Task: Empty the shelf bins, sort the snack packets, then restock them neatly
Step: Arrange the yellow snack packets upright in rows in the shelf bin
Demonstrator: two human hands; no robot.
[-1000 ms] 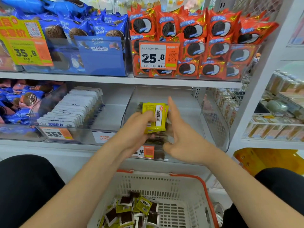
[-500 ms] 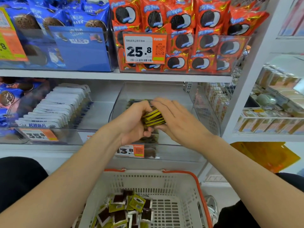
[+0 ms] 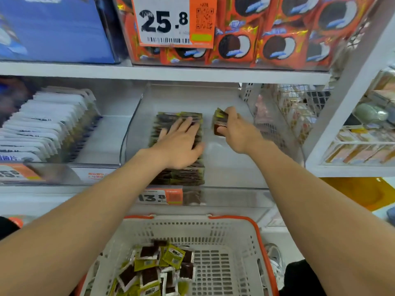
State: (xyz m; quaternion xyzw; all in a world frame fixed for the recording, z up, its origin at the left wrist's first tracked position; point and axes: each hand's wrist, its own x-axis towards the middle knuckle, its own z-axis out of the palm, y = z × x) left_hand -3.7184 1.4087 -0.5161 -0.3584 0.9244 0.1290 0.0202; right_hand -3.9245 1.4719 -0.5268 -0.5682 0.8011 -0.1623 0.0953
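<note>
A clear plastic shelf bin (image 3: 233, 174) on the middle shelf holds a row of yellow-green and brown snack packets (image 3: 181, 174) along its left side. My left hand (image 3: 179, 142) lies flat on top of that row, fingers straight. My right hand (image 3: 237, 127) grips a small stack of the same packets (image 3: 219, 121) above the bin's right half, near the back. Below, a white basket (image 3: 235, 231) with orange handles holds several loose packets (image 3: 158, 272) of the same kind.
A neighbouring bin at the left carries upright white packets (image 3: 42, 127). The shelf above has orange cookie packs (image 3: 277, 45) behind a 25.8 price tag (image 3: 175, 22) and a blue box (image 3: 53, 28). A wire rack (image 3: 295, 110) stands to the right.
My hands, which held one stack together in front of the bin, have separated. The left now presses on the packet row; the right carries the stack into the bin's right side. The view moved closer.
</note>
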